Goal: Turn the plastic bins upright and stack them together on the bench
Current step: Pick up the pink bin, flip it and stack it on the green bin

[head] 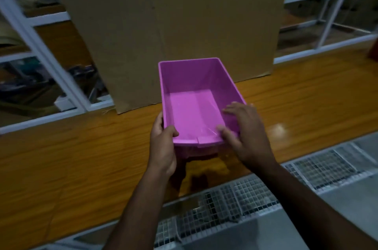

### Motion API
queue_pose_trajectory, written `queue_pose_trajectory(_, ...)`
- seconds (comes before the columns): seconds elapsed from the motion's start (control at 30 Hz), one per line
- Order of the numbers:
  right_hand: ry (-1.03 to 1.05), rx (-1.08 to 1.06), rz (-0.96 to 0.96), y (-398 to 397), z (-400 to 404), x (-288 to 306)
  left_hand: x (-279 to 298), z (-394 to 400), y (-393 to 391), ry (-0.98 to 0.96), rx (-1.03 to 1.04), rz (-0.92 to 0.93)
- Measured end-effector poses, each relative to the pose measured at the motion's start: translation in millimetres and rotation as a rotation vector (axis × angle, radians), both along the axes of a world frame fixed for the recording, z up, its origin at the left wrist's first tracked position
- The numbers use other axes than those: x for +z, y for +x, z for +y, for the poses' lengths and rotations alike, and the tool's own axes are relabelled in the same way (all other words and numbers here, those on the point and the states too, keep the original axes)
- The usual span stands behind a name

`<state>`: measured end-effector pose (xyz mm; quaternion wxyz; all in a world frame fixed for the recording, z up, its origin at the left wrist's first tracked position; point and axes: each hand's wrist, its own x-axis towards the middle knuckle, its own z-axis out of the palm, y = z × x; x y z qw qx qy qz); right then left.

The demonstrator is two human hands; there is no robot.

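Note:
A purple plastic bin (190,86) stands upright with its opening facing up, held just above the wooden bench (81,157); a shadow lies under its near end. My left hand (163,145) grips the bin's near left corner, thumb over the rim and fingers on the outer wall. My right hand (243,135) rests on the near right rim with spread, fairly straight fingers, thumb on the front edge. Only this one bin is in view.
A large upright cardboard sheet (173,25) stands right behind the bin. White metal shelf frames (47,61) flank it left and right. A wire mesh grate (235,198) runs along the bench's near edge.

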<state>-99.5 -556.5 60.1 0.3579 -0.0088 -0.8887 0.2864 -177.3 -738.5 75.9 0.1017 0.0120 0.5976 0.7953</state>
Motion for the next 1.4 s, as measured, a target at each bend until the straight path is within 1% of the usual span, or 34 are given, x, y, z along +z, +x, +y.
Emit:
queue_pose_trajectory(0.07,-0.170,-0.235,0.069,15,40,-6,1,32,11,0.013,-0.064,0.012)
queue_pose_trajectory(0.1,-0.286,-0.307,0.062,22,61,-9,1,50,18,0.016,-0.090,0.023)
queue_pose_trajectory(0.17,-0.571,-0.326,-0.005,39,100,-11,0,90,33,0.020,-0.119,0.032)
queue_pose_trajectory(0.2,-0.681,-0.311,-0.030,50,119,-11,0,111,42,0.017,-0.128,0.027)
queue_pose_trajectory(0.23,-0.732,-0.305,-0.030,61,138,-11,-1,132,50,0.016,-0.140,0.022)
queue_pose_trajectory(0.4,-0.727,-0.314,0.004,118,237,-7,-3,233,89,0.041,-0.197,-0.002)
queue_pose_trajectory(0.57,-0.745,-0.357,0.039,164,315,-1,0,319,123,0.053,-0.263,-0.008)
queue_pose_trajectory(0.8,-0.773,-0.472,0.134,199,412,2,13,435,147,0.029,-0.360,0.034)
queue_pose_trajectory(0.97,-0.740,-0.519,0.156,201,490,4,14,519,142,0.080,-0.417,0.083)
queue_pose_trajectory(1.1,-0.681,-0.535,0.180,190,563,15,20,594,127,0.155,-0.414,0.111)
queue_pose_trajectory(1.3,-0.586,-0.544,0.210,167,683,56,49,714,102,0.278,-0.386,0.133)
queue_pose_trajectory(1.4,-0.565,-0.562,0.229,155,737,72,60,768,92,0.306,-0.381,0.153)
